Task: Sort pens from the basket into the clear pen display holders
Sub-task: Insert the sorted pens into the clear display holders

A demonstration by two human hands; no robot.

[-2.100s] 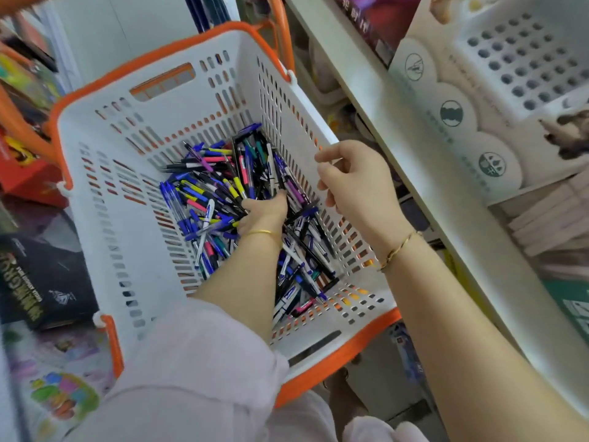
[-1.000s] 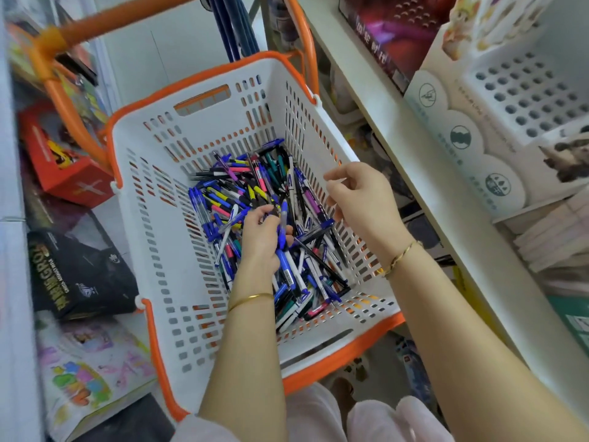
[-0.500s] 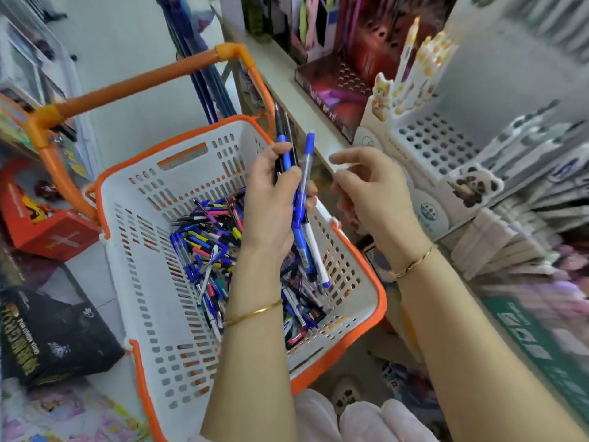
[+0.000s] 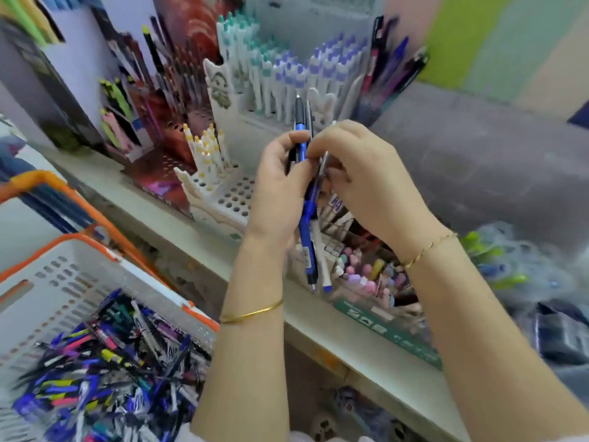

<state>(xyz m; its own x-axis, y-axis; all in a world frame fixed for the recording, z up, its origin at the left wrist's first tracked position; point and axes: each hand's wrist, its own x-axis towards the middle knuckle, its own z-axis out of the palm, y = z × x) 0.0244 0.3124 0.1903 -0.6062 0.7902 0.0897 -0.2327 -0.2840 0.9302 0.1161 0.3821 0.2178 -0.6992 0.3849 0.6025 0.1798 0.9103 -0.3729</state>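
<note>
My left hand [image 4: 280,186] grips a small bunch of pens [image 4: 307,218], blue and black ones, held upright above the shelf. My right hand [image 4: 360,177] meets it from the right, its fingertips pinching the pens near their upper part. The white basket with an orange rim [image 4: 105,250] sits at lower left, with a heap of loose pens [image 4: 108,371] in its bottom. A clear pen holder [image 4: 379,87] with dark pens stands at the back of the shelf, right of a white display [image 4: 287,68] full of white pens.
A white perforated pen stand [image 4: 223,193] with a few yellow-tipped pens sits on the shelf [image 4: 165,218] left of my hands. A box of pastel pens [image 4: 366,275] lies below my hands. Dark red displays [image 4: 172,100] stand further left. Packaged goods [image 4: 526,282] lie at right.
My left hand lifted a bunch of pens out of the basket and up over the shelf. My right hand closed in and took hold of them. The view swung up to the displays.
</note>
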